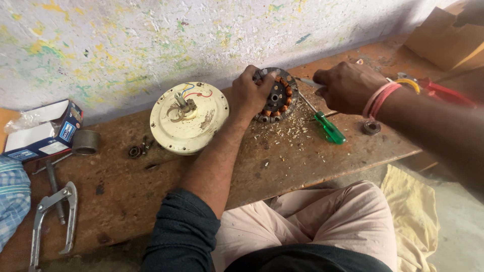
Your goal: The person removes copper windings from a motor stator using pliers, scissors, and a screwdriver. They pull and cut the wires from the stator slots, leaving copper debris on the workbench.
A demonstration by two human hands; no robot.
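The stator [276, 95], ringed with copper windings, stands tilted on the bench [126, 196] near the wall [126, 40]. The left hand [252, 93] has its fingers clamped on the stator's rim. The right hand [345, 85], fingers closed, grips a thin metal blade [307, 81] at the windings. A slip may nick copper or fingers. Shavings [287, 132] lie below the stator; a green screwdriver [327, 126] lies right of it, a cream motor cover [189, 117] left.
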